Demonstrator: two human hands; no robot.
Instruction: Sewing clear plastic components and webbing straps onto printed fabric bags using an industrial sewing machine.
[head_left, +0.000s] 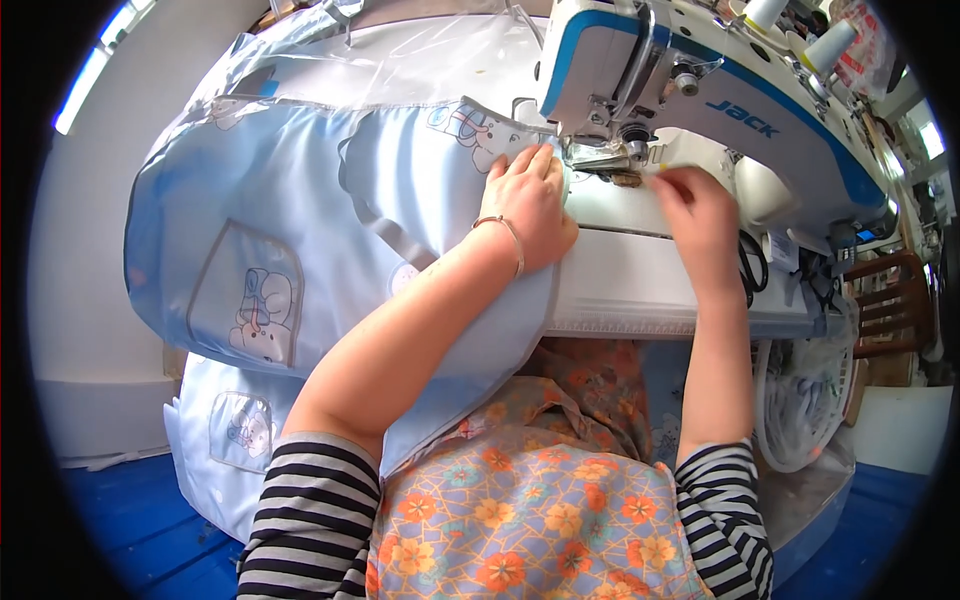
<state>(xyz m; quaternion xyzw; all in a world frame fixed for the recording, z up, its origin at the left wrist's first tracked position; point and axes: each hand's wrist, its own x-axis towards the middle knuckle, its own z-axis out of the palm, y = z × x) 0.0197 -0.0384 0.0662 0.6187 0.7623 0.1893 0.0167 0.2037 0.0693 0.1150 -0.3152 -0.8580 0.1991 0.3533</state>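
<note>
A light blue apron [330, 180] with grey binding, a cartoon animal print and a pocket is spread over the left of the sewing machine table. My left hand [530, 200] lies on its right edge, fingers stretched toward the needle area, palm side hidden. Just right of the sewing machine's [590, 65] presser foot [636, 140] and the metal folder [600, 163] is my right hand [697, 205]. Its thumb and fingers are pinched together, slightly blurred; whatever they hold cannot be made out.
More light blue fabric [195, 440] hangs below the table's left side. Black-handled scissors [752, 265] lie at the right. Beyond the table's right end are a white plastic basket [800, 400] and a wooden chair [890, 305]. Thread cones [830, 45] stand behind the machine.
</note>
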